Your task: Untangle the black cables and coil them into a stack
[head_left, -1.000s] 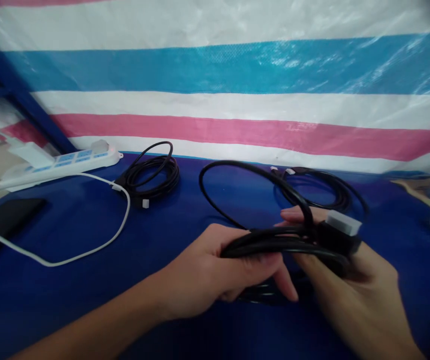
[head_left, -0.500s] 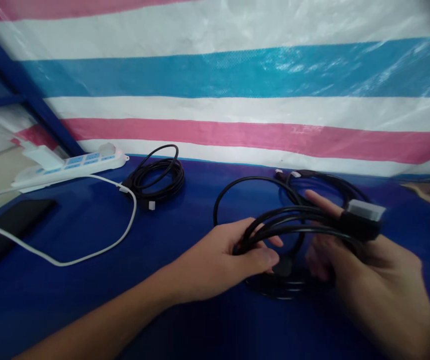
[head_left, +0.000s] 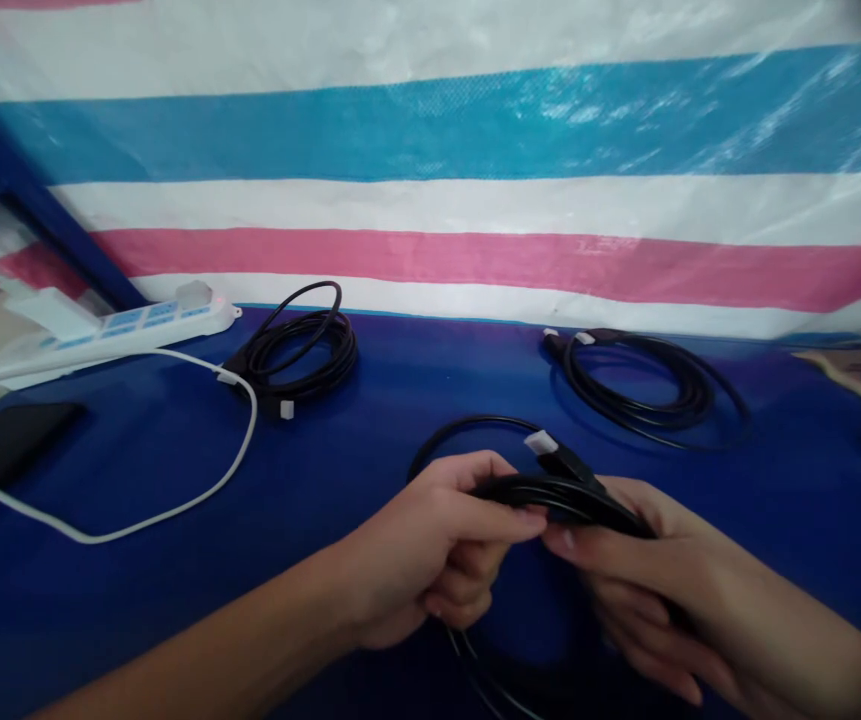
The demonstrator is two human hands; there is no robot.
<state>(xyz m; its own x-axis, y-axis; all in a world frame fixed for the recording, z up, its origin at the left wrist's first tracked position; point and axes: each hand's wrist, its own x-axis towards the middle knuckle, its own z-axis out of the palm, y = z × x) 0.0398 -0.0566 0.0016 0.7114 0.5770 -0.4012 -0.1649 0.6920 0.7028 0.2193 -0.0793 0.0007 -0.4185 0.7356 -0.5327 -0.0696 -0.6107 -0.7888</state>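
We've got both hands closed on the same black cable bundle (head_left: 550, 492), low and a bit right of centre over the blue table (head_left: 370, 440). Our left hand (head_left: 430, 550) is pinching the loops between thumb and curled fingers, and our right hand (head_left: 670, 590) has its fingers wrapped around the other side of the bundle, fingertips meeting the left thumb. A white-tipped connector (head_left: 537, 442) pokes up out of the coil just above our hands, and more loops hang down below them toward the bottom edge. Further out on the table there's a second coiled black cable (head_left: 651, 385) lying flat behind and to the right, and a third coil (head_left: 302, 345) off to the left rear. Past that sits a white power strip (head_left: 111, 328) with a white cord (head_left: 175, 500) looping across the cloth, and a dark phone (head_left: 2, 445) at the far left edge. Striped tarp (head_left: 430, 200) hangs behind it all.
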